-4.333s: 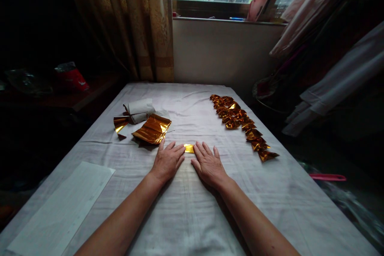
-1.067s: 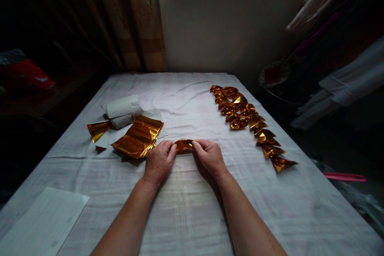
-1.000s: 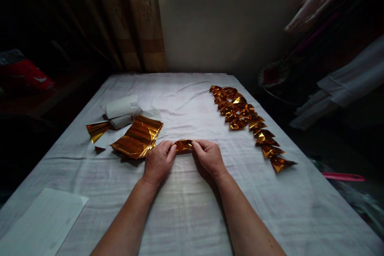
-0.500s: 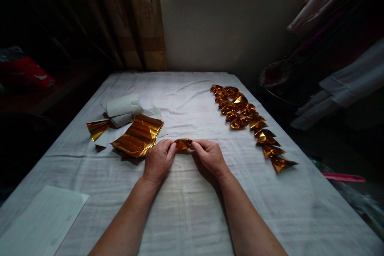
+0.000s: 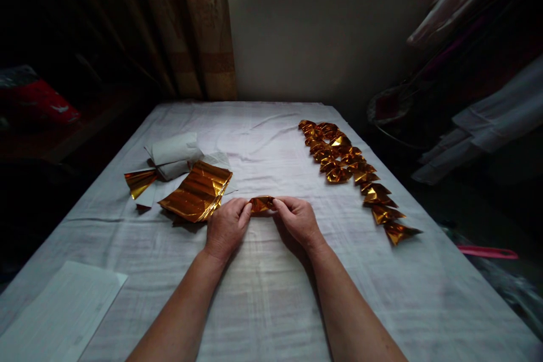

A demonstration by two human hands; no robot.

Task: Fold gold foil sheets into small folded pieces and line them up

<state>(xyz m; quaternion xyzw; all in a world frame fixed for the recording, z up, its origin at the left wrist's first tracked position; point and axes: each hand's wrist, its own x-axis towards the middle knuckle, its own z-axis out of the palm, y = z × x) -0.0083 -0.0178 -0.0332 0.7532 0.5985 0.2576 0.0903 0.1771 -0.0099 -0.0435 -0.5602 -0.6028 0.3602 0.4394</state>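
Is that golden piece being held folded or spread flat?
Folded: the gold piece is a narrow, creased strip between the left hand and right hand.

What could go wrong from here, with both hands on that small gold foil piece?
1. The small folded gold foil piece is pinched at both ends by the left hand and right hand; uneven pulling might crease or tear it.
2. The stack of flat gold foil sheets lies right beside the left hand; a sideways bump could skew it.
3. The line of folded gold foil shapes runs near the white-clothed table's right edge; a sweep might knock some off.
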